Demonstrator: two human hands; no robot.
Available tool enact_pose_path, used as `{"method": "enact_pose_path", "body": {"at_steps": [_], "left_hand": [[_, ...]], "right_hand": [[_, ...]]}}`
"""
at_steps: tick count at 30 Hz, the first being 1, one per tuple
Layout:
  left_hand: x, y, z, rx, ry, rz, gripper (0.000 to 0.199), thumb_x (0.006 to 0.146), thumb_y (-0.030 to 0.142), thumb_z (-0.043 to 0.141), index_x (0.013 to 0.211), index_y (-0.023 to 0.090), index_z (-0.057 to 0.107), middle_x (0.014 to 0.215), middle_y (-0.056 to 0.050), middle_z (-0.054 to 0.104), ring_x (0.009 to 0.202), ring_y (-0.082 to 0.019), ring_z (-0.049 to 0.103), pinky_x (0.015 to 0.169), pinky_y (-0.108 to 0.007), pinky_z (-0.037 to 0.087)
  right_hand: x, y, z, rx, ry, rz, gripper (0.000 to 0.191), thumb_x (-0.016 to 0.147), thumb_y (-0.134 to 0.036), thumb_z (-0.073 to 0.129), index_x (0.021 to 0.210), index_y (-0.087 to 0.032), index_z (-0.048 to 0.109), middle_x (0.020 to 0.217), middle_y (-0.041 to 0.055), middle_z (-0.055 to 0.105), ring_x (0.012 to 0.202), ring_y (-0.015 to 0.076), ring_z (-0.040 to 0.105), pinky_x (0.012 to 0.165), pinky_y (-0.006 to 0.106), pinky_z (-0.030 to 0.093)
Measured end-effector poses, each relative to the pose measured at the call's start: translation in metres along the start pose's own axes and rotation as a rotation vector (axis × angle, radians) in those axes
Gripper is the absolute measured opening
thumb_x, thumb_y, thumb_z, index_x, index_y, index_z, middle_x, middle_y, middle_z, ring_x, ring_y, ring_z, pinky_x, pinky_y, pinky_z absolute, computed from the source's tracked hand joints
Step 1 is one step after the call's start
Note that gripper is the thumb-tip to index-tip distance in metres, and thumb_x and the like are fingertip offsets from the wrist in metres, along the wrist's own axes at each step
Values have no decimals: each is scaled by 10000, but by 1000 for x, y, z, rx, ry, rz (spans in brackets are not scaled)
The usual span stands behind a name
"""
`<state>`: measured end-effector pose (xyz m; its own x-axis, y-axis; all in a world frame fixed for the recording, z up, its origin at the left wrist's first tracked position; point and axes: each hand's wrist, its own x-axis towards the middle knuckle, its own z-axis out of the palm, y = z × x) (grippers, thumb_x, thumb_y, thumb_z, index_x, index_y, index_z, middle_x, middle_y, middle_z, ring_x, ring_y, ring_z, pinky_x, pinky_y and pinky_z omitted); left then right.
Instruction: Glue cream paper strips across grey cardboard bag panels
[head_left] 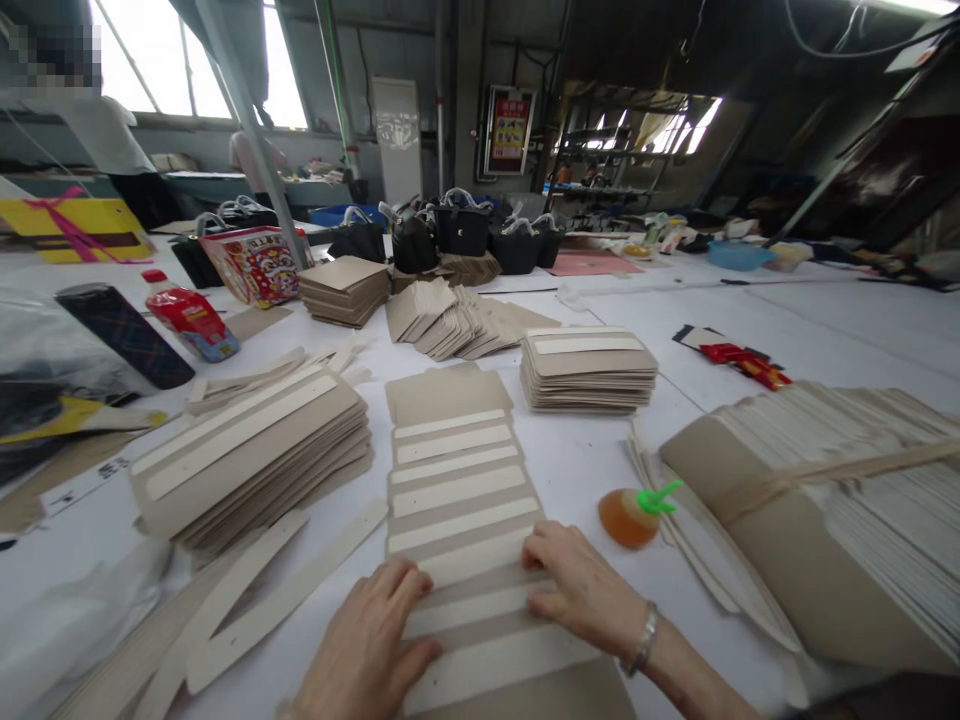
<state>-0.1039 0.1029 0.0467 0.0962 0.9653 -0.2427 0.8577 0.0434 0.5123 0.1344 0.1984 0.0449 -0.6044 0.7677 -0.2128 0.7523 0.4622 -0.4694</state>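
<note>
A row of overlapping grey cardboard pieces (454, 390) runs toward me on the white table, each with pale strips across it. At the near end of the row, my left hand (367, 640) touches the left side, thumb and fingers apart. My right hand (581, 590), with a metal bracelet at the wrist, rests on the right ends of the pale strips (480, 558), its fingers bent and thumb apart. Neither hand wraps around anything. Right of the row lies a squat bottle of amber liquid with a green nozzle (630, 515).
Stripped cardboard stacks stand at the left (255, 450) and behind right (589, 370). Loose strips (285, 595) lie near my left hand. A large tied cardboard bundle (817, 500) fills the right. Farther back are a red bottle (191, 315), black bags (461, 230) and people.
</note>
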Motion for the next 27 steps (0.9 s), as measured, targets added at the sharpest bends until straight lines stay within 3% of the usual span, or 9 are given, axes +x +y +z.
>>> {"method": "enact_pose_path", "body": {"at_steps": [6,12,18,20,24,27], "left_hand": [[-4,13,21,39,-5,-53,284,676,242,556,959,247,532,1060,-13,546,968,-215,485,852,-346,335],[1,16,26,119,9,-49,271,635,279,614,891,234,538,971,-8,567,925,-226,474,803,-361,318],[5,21,19,106,-107,-87,422,543,288,702,927,195,553,1002,-43,584,961,-245,465,845,-381,293],[5,21,15,86,-120,-119,373,552,258,686,902,207,566,999,-33,589,983,-241,468,846,-370,291],[12,16,5,48,-45,-134,120,646,254,601,749,218,551,926,-12,601,930,-208,502,807,-334,309],[25,9,-6,17,48,-112,67,733,283,518,762,224,527,911,-5,594,881,-179,518,784,-314,326]], "right_hand": [[-8,-6,20,-66,51,14,312,599,-282,745,835,-190,563,931,28,555,887,213,475,770,321,322],[-8,-8,26,-87,81,21,337,569,-302,758,791,-194,528,911,21,554,880,220,467,767,326,303],[-19,-12,35,17,51,33,256,614,-123,581,835,-206,481,896,6,575,877,201,484,800,330,281],[-20,-13,33,84,21,38,290,597,-80,518,854,-210,480,924,5,577,906,192,487,835,324,273],[-5,-17,16,133,-2,38,273,609,-107,519,857,-216,493,926,5,588,911,183,494,809,276,316],[24,-16,2,83,2,39,266,640,-180,586,894,-219,519,935,8,604,913,189,508,766,253,346]]}}
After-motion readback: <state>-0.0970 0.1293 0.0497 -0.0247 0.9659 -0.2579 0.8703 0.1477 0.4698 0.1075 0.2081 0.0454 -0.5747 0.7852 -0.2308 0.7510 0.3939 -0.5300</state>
